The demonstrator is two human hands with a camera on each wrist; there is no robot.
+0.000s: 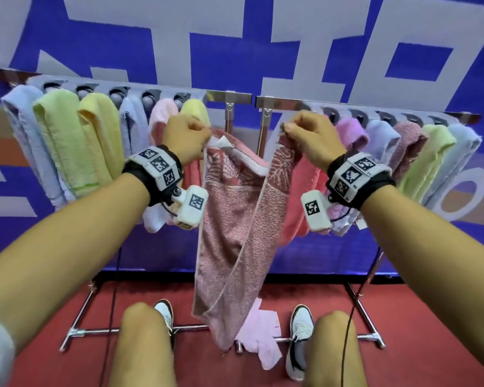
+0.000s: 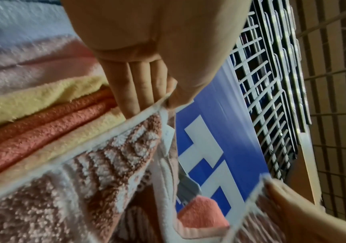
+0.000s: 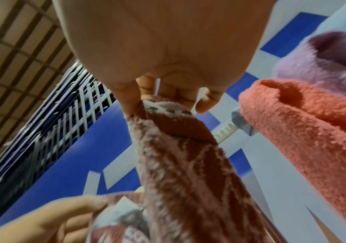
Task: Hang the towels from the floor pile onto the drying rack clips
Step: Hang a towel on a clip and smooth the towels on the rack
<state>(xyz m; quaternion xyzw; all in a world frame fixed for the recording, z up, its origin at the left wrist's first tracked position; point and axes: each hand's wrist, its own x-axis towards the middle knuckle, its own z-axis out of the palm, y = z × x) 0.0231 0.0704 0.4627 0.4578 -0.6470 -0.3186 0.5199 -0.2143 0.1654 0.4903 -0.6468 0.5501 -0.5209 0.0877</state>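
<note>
While both hands are raised in front of the drying rack (image 1: 235, 93), the left hand (image 1: 186, 138) and the right hand (image 1: 309, 135) each pinch one top corner of a pink patterned towel (image 1: 235, 219), fingers curled tight on the hem; the cloth sags in a V between them and its lower end hangs down near the red floor (image 1: 417, 317), just above a pale pink towel (image 1: 260, 328) lying between the person's shoes.

Beyond the fingers, the rail has a bare stretch at its middle, where two upright posts meet it; to the left of the left fingers hang blue, green, yellow and pink towels (image 1: 67, 141) packed side by side, and to the right of the right fingers a coral towel (image 1: 299, 191), then purple, blue, mauve and green ones; the held towel's top edge sits in front of that gap, close to the neighbours on both sides.

From the left wrist, the fingers (image 2: 138, 85) lie straight along the white hem with the thumb pressing it, a small label dangles below the pinch, and the yellow and coral folds touch the towel's edge; from the right wrist, the thumb and forefinger (image 3: 128, 100) clamp a bunched corner, and a grey clip (image 3: 242, 121) shows beside the coral towel; the head view hides that clip behind the hand.
</note>
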